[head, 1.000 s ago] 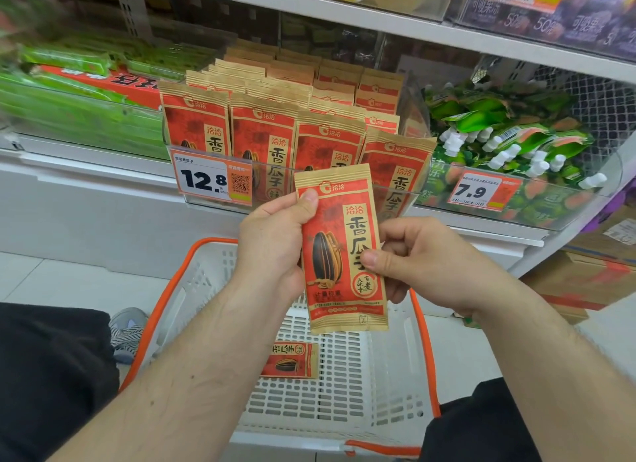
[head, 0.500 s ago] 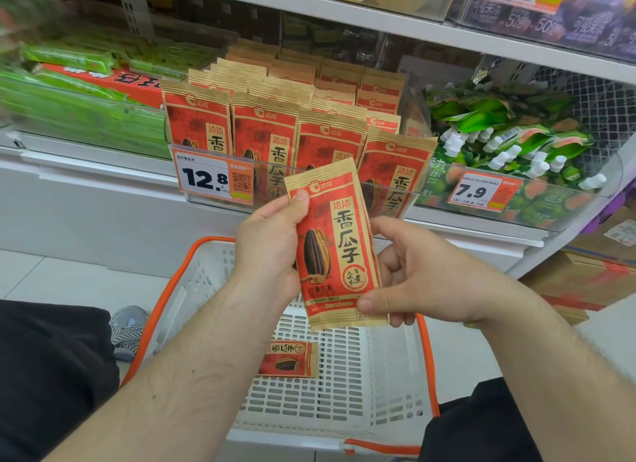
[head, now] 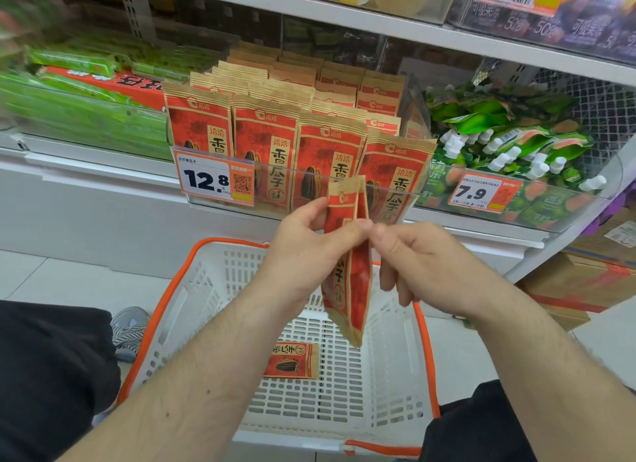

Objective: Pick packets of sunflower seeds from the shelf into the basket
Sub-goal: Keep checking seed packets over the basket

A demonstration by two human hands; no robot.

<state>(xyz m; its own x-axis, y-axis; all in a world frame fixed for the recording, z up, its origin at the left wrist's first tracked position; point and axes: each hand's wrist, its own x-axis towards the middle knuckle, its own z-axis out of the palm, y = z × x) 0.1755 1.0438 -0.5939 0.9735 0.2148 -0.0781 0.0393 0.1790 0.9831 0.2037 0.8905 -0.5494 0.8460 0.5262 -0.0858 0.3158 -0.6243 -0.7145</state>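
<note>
Shelf behind, we pinch the packet (head: 347,272) edge-on with left hand (head: 303,255) and right hand (head: 413,265) (both gripping); lower it flat into the basket (head: 165,324).

Both forearms (head: 213,375) are bare, no sleeves seen; black trousers (head: 51,375) are worn, and a grey striped shoe (head: 129,330).

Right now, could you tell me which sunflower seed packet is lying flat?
The packet in the basket, flat on the basket floor; the shelf packets stand upright.
</note>
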